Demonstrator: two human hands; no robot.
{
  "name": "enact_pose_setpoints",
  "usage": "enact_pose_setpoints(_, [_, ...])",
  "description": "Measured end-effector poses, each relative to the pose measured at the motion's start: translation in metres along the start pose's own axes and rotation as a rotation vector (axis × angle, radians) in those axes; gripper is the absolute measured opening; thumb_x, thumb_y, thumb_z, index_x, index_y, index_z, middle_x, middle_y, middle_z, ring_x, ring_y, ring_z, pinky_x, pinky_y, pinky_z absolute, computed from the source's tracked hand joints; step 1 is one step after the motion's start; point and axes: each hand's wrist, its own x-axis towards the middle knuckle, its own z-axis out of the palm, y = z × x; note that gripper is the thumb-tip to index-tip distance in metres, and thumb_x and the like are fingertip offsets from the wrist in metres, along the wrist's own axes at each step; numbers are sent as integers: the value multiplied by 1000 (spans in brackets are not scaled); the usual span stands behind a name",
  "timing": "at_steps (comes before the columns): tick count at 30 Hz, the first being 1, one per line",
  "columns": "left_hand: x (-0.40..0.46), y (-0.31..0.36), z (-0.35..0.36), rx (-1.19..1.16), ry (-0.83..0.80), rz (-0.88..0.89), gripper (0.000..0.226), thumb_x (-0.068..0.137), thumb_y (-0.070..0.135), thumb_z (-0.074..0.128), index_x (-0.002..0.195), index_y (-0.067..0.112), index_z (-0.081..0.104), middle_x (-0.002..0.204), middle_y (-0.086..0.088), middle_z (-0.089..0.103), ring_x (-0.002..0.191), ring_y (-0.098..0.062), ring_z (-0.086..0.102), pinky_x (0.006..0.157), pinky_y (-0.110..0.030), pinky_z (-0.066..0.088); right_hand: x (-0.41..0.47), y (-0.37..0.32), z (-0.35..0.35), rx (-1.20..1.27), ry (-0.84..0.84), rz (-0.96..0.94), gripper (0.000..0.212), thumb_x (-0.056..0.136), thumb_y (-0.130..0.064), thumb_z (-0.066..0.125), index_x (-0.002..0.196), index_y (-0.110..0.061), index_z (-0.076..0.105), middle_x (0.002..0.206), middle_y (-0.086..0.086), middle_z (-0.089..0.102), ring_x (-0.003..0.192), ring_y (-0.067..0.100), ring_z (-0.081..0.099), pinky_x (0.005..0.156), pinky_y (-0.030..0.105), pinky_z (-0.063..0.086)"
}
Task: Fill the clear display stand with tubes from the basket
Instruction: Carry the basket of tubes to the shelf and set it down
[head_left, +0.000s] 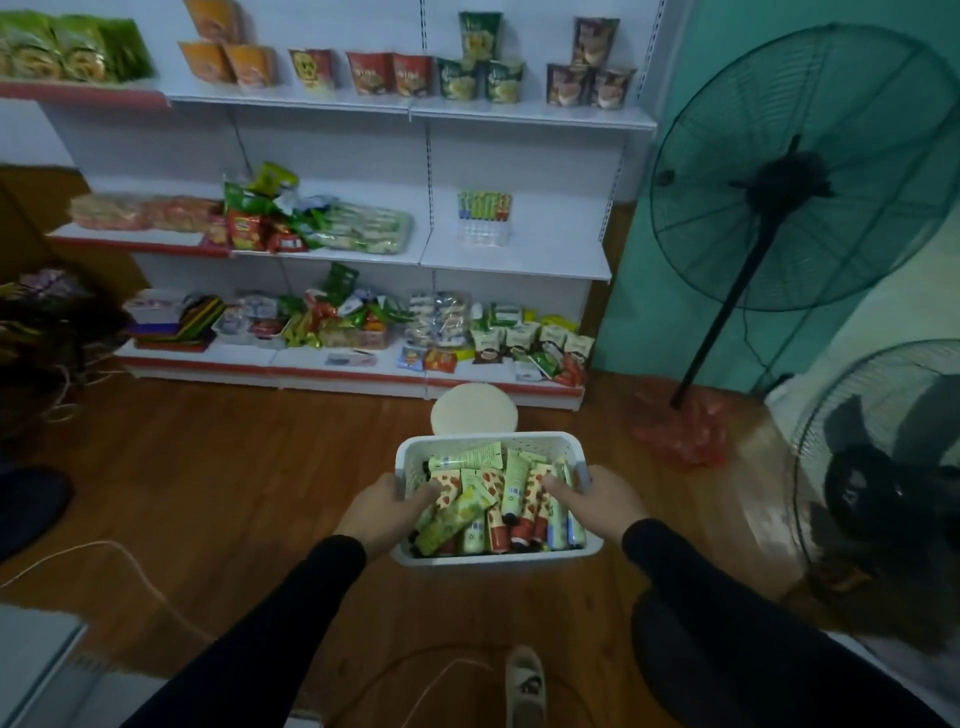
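I see both hands gripping the white basket (493, 447) of tubes (470, 506): left hand (387, 512), right hand (597, 501). One round stool (474, 413) stands between it and the shelf (514, 257) bearing the clear display stand (483, 221). Two fans (800, 171) stand right.

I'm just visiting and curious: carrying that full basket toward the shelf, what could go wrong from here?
The tubes are piled loosely in the white basket, held by the left hand and right hand; a tilt could spill some. A thin cord crosses the floor near the foot, so tripping seems possible. The round stool stands right in front of the shelf, and the basket partly hides it.
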Motion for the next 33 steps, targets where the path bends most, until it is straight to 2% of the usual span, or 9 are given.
enact_pose_setpoints(3, [54,16,-15,-7,19,-11,25,94,51,53,83,29,52,82,11,63,71,-1,62,53,-15,45,70,-16,-6,7,-31,-26,55,87,-67,48,80,-13,43,72,2,41,64,20,41,59,31,30])
enact_pose_setpoints(8, [163,46,-39,-9,35,-62,38,87,63,53,94,26,58,92,3,70,76,-8,69,71,-33,60,182,-43,-30,48,-74,-58,56,91,-61,50,78,-6,48,74,6,36,65,20,35,58,32,25])
enact_pose_setpoints(12, [244,78,-59,-14,47,-79,34,93,55,53,93,21,54,84,9,60,70,-3,60,56,-19,47,271,-66,-50,58,-80,-87,57,90,-63,50,66,-17,28,62,1,17,50,16,16,56,33,18])
enact_pose_setpoints(17, [347,111,-82,-21,7,-22,27,96,46,53,76,29,51,72,11,57,61,1,55,52,-16,40,371,-89,-69,82,-69,-13,60,88,-66,49,87,-6,52,74,18,37,63,29,43,59,31,28])
enact_pose_setpoints(21, [450,121,-98,21,-75,48,24,97,51,49,97,27,52,89,1,61,73,-2,57,55,-17,38,456,-104,-72,63,-18,20,42,85,-72,45,74,-34,30,73,3,42,64,17,44,56,28,29])
enact_pose_setpoints(24, [525,137,-120,69,-133,104,27,97,52,47,92,25,49,82,5,55,69,-4,52,57,-19,40,515,-119,-76,116,45,108,65,79,-80,43,90,-17,58,93,8,61,84,19,60,61,26,37])
enact_pose_setpoints(27, [591,155,-139,136,-173,130,42,92,62,48,108,23,49,91,1,59,73,-5,56,59,-21,41,554,-137,-87,135,77,169,54,81,-77,44,75,-24,51,78,-1,57,72,19,59,57,27,36])
enact_pose_setpoints(30, [650,182,-153,162,-205,162,45,91,64,47,103,20,52,88,-6,62,72,-12,57,61,-26,42,596,-149,-105,165,135,210,69,80,-79,43,102,-14,56,98,5,62,88,21,59,62,27,38])
enact_pose_setpoints(33, [699,215,-153,182,-230,216,44,94,57,47,102,14,52,74,-9,52,59,-11,43,58,-27,35,642,-146,-123,183,162,235,86,76,-84,39,110,-7,57,106,10,63,96,22,60,68,28,40])
